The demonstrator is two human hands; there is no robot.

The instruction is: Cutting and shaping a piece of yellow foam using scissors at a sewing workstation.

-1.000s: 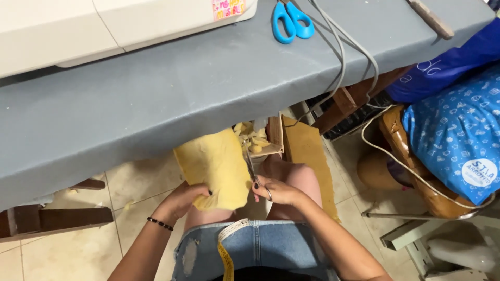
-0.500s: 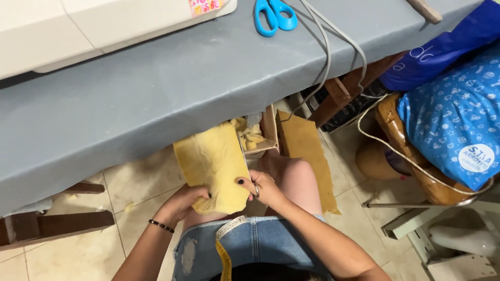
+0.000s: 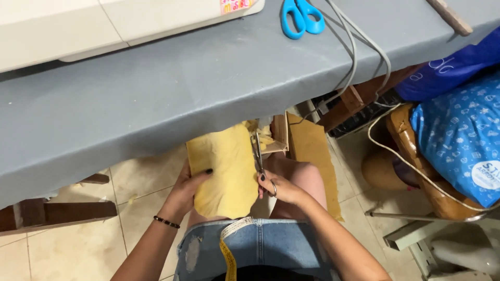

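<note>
Left hand point(image 3: 183, 193) grips yellow fabric point(image 3: 225, 174) at 9 o'clock; right hand point(image 3: 281, 188) holds metal scissors point(image 3: 257, 152) at its 3 o'clock edge, trimming apparently barely begun.

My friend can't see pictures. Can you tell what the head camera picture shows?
A seated person's left hand holds a yellow fabric piece on their lap while the right hand cuts its edge with metal scissors, below a grey table bearing blue scissors.

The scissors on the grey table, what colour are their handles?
Blue handles on the scissors, clearest in the head view.
</note>
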